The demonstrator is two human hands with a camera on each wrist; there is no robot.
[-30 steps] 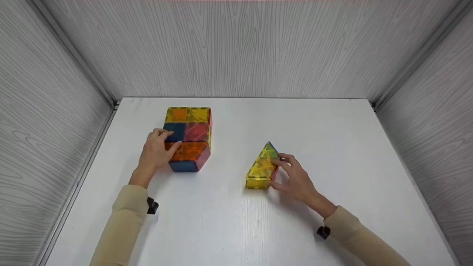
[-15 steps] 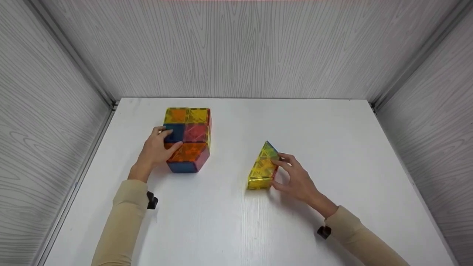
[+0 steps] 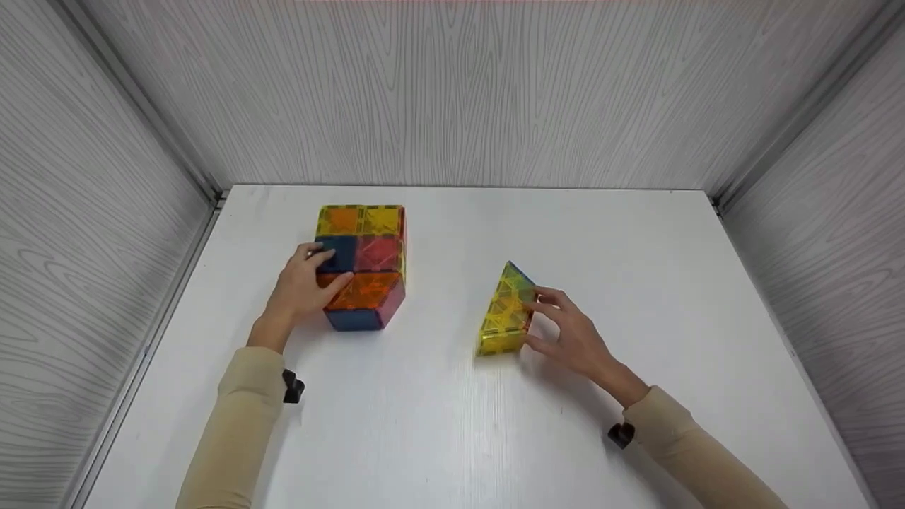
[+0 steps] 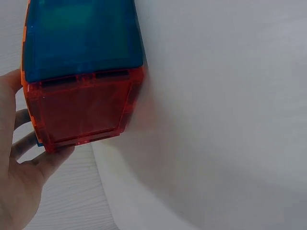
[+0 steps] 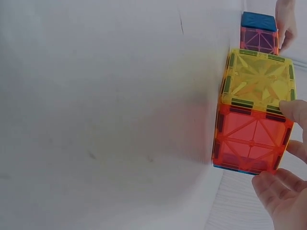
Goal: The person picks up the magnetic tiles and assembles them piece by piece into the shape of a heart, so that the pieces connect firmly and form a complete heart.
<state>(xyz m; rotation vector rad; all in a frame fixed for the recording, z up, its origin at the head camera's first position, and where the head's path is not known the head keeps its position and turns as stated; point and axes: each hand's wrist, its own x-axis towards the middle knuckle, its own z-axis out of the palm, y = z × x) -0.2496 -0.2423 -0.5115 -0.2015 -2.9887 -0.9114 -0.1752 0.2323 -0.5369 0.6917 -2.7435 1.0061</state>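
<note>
On the left of the table stands a block of translucent magnetic tiles point(image 3: 380, 252), with yellow, orange, blue and red faces and a slanted near corner. My left hand point(image 3: 293, 288) holds its left side, the thumb lying over the orange top. A red side tile point(image 4: 81, 112) and a blue one point(image 4: 79, 40) show in the left wrist view. To the right, my right hand point(image 3: 574, 341) grips a smaller wedge of magnetic tiles point(image 3: 503, 314), mostly yellow on top. In the right wrist view, its yellow tile point(image 5: 261, 79) and red tile point(image 5: 252, 139) face the camera.
A white table point(image 3: 424, 424) bears both pieces, apart from each other with a strip of tabletop between them. Grey wood-grain panels stand behind point(image 3: 452, 92) and on both sides. A dark device sits at each wrist.
My right hand has moved the wedge slightly away from me and turned it a little. My left hand and the larger block have stayed almost in place.
</note>
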